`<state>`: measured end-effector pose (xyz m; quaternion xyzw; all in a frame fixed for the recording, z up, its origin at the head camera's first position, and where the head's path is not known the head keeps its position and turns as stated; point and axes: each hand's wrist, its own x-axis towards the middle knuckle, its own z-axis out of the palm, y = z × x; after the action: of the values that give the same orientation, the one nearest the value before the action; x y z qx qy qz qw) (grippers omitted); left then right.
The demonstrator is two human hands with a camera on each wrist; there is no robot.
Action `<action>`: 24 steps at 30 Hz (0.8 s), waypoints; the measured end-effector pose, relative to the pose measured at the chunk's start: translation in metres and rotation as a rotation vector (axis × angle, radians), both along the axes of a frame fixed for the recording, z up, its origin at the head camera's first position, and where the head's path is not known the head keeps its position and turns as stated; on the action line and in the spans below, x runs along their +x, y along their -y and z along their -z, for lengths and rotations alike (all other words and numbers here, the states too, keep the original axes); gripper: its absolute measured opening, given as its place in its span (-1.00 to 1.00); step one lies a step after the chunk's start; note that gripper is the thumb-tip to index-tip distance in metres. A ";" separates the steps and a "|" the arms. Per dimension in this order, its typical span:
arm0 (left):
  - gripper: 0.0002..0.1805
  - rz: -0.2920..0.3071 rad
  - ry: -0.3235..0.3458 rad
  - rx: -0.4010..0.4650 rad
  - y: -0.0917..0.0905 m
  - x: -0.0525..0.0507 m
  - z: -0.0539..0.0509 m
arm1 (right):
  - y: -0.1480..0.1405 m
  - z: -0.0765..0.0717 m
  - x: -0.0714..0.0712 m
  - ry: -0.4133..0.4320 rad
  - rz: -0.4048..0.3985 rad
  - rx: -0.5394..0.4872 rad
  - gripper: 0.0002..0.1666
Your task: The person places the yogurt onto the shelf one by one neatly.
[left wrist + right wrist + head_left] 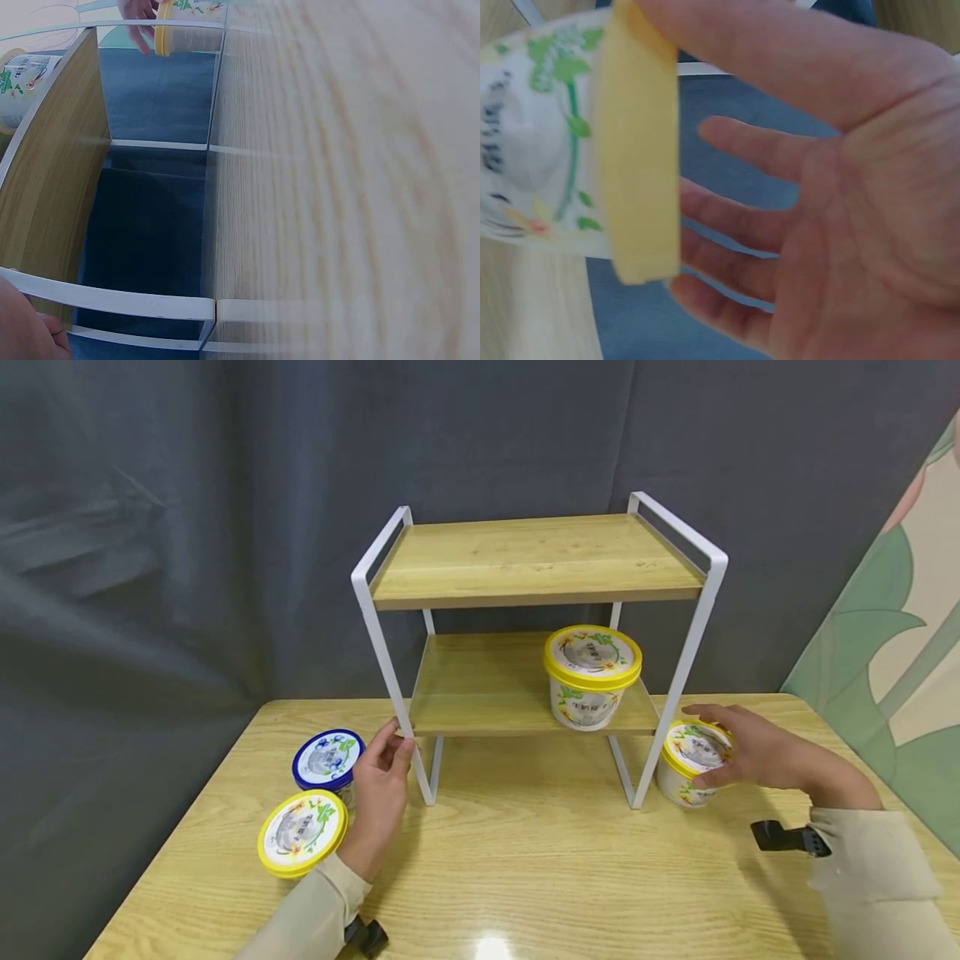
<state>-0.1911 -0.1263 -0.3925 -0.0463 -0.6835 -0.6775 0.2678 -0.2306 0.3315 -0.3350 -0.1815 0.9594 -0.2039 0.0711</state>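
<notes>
My left hand [384, 785] is at the left front leg of a two-tier wood and white metal shelf rack [538, 560], thumb and fingers curled about the leg at the lower board's height. On the right, my right hand [757, 752] spreads around the yellow lid of a tub [697, 747] standing on the table beside the rack. In the right wrist view the thumb lies at the rim of the tub's lid [641, 150]; several fingers [754, 150] are loosely bent, some tips hidden behind the lid. Another yellow-lidded tub [591, 677] stands on the lower board's right side.
Left of the rack, a blue-lidded tub [327, 758] and a yellow-lidded tub [302, 832] stand on the wooden table [540, 877], close to my left forearm. A dark cloth [187, 527] hangs behind. Pale leaf-patterned fabric [900, 635] covers the right side.
</notes>
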 end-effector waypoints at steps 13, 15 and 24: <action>-0.68 -0.008 0.020 -0.011 0.000 0.001 0.001 | 0.017 -0.006 0.016 0.040 -0.034 0.174 0.36; -0.68 -0.010 0.016 -0.022 0.000 0.002 0.002 | 0.018 -0.006 0.021 0.048 -0.062 0.184 0.34; -0.69 -0.021 0.001 -0.024 0.000 0.000 -0.001 | 0.029 -0.013 0.040 0.058 -0.113 0.267 0.33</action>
<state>-0.1907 -0.1263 -0.3920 -0.0419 -0.6920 -0.6666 0.2737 -0.1910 0.3024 -0.3223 -0.2183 0.9638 -0.0752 0.1336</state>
